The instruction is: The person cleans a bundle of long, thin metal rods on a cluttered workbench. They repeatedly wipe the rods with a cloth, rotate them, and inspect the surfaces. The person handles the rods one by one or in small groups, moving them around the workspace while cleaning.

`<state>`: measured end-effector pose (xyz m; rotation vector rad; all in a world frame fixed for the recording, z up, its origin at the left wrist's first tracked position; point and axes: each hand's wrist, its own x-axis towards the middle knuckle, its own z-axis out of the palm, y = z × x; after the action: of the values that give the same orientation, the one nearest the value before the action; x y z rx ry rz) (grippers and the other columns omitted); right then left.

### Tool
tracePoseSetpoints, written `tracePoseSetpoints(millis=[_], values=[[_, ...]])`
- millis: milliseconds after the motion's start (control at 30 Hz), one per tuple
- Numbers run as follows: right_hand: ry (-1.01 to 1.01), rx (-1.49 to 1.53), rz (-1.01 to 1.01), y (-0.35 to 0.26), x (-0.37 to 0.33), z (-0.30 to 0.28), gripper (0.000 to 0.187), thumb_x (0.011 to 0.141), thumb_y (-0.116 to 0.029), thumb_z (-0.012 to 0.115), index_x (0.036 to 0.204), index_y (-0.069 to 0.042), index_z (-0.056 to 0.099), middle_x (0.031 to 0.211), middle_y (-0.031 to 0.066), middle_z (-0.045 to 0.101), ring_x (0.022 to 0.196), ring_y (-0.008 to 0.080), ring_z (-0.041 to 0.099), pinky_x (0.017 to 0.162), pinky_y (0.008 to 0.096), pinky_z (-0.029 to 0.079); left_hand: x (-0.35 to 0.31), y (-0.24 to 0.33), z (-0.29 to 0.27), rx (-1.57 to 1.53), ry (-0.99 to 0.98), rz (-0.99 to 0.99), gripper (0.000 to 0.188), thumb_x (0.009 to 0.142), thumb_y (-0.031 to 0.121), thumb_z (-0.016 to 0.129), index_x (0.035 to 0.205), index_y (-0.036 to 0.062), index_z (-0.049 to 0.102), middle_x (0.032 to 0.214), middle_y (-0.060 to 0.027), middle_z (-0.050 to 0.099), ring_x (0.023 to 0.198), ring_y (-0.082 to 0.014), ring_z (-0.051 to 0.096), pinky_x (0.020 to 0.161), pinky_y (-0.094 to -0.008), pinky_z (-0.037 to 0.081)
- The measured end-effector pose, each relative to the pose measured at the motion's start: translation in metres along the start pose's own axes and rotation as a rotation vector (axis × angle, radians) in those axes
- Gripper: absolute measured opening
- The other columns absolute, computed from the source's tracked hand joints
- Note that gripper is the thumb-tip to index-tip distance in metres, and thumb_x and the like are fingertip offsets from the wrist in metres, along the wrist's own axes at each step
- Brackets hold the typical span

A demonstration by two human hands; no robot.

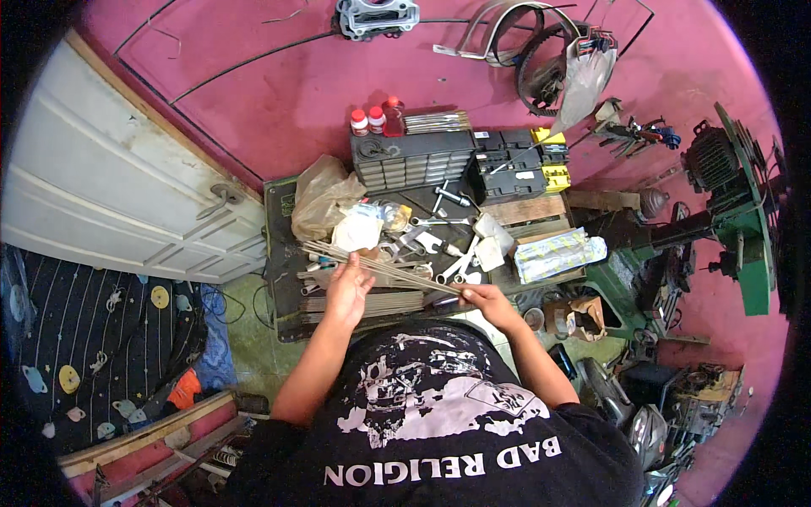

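A thin bundle of welding rods (401, 273) stretches slantwise between my two hands above the workbench. My left hand (350, 290) is turned palm up, its fingers curled loosely about the bundle's left part. At the right end, my right hand (490, 305) pinches the rods between thumb and fingers. Below them a flat stack of more rods (384, 302) lies along the bench's near edge. Several wrenches (429, 242) are heaped just beyond the bundle, beside a crumpled plastic bag (321, 201).
At the back of the bench stand a small-drawer cabinet (414, 165) and black-and-yellow cases (515, 165). A wrapped packet (557, 255) lies to the right, near a green drill press (748, 220). A white door (127, 160) is on the left.
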<state>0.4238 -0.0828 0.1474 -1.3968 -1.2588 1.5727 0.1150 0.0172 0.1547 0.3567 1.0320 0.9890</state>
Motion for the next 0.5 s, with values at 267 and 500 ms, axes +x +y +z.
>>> tracePoseSetpoints(millis=[267,500], values=[[0.251,0.196,0.134,0.038,-0.061,-0.085,0.028,0.098,-0.014,0.058,0.12,0.002,0.066,0.088,0.0011,0.066,0.082,0.0096,0.059,0.082,0.0252,0.048,0.037,-0.087,0.027,-0.12,-0.155,-0.313,0.025,0.096,0.044,0.06,0.106,0.0203,0.062,0.105,0.0036,0.064,0.09,-0.0138,0.052,0.082,-0.0347,0.045],[0.376,-0.492,0.203,0.075,-0.087,-0.107,0.029,0.103,-0.027,0.051,0.112,-0.003,0.065,0.076,0.0051,0.063,0.07,0.0141,0.057,0.065,0.0301,0.047,0.043,-0.145,0.04,-0.103,-0.169,-0.444,0.023,0.1,0.046,0.049,0.112,0.0271,0.056,0.133,0.0086,0.061,0.118,-0.0154,0.051,0.087,-0.0362,0.039]])
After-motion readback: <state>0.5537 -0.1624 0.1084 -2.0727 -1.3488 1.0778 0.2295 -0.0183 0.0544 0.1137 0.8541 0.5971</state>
